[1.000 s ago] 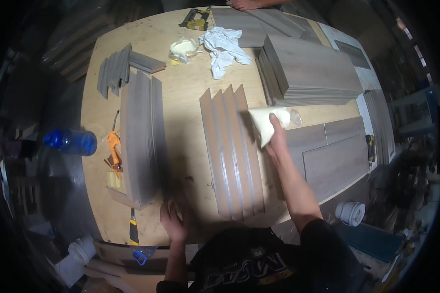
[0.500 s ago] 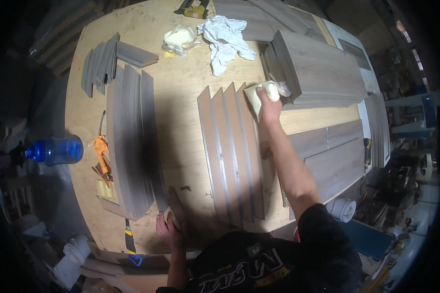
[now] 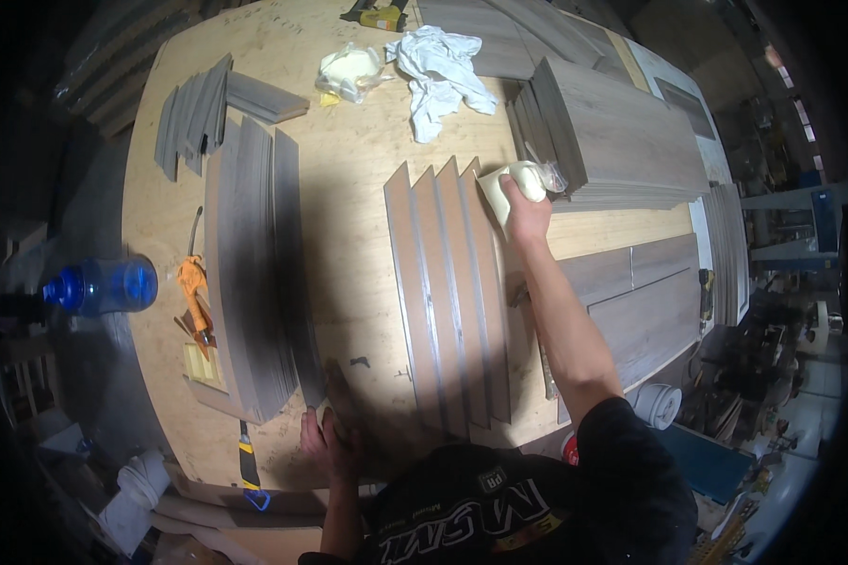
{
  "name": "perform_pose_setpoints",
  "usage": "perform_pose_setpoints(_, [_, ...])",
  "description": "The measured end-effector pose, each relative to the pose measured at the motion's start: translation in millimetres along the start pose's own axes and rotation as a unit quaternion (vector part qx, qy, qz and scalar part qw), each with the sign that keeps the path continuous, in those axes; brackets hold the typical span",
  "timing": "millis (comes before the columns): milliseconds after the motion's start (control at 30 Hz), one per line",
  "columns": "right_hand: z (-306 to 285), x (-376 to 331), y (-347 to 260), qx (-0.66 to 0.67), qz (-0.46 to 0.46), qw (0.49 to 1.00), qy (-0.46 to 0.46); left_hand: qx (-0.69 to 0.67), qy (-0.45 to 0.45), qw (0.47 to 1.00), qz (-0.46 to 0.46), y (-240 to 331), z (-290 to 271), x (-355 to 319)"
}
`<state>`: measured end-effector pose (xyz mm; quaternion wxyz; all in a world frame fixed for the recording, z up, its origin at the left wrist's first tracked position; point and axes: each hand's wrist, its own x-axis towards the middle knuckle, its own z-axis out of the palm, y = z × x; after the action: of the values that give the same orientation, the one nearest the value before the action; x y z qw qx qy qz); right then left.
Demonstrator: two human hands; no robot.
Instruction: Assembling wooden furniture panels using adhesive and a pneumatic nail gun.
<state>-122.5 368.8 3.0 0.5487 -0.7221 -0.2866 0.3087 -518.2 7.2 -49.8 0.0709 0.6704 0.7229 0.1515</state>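
Note:
My right hand (image 3: pixel 530 209) is wrapped round a clear plastic bag of cream-coloured paste (image 3: pixel 499 196), squeezed bulging past the thumb. Its lower corner hangs at the far right tip of a row of several angled boards (image 3: pixel 448 301), brown-faced with grey edges, lying overlapped in the middle. At the near end of a long grey board strip (image 3: pixel 297 273), my left hand (image 3: pixel 330 443) sits in shadow with curled fingers touching or close to the board's end. Whatever it may hold is hidden.
A stack of grey boards (image 3: pixel 245 282) stands at left beside an orange air gun (image 3: pixel 193 287) and a yellow-black knife (image 3: pixel 248 463). Farther back lie a second paste bag (image 3: pixel 349 71) and a white cloth (image 3: pixel 433 71). More grey panels (image 3: pixel 622 132) are stacked at right.
The view has shifted slightly. My right hand with the paste bag has come a little nearer and to the right. My left hand has stayed nearly in place.

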Motion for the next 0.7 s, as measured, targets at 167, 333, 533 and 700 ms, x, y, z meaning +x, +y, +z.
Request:
perform_pose_setpoints(167, [-9.5, -17.1, -5.4, -0.013, 0.018, 1.0, -0.009, -0.009, -0.023, 1.0, -0.007, 2.8, -6.1, 2.5])
perform_pose_setpoints(333, [-24.3, -30.9, 3.1, -0.026, 0.013, 0.999, -0.021, -0.022, -0.038, 0.999, -0.026, 5.4, -8.2, 3.3])
perform_pose_setpoints(533, [-49.2, -64.2, -1.7, -0.052, 0.04, 0.998, -0.026, -0.029, -0.024, 0.999, -0.019, 10.6, -12.1, 6.1])
perform_pose_setpoints(700, [-75.1, -98.0, 2.0, -0.073, 0.019, 0.997, -0.034, -0.028, -0.004, 1.0, -0.005, 3.7, -3.4, 1.1])
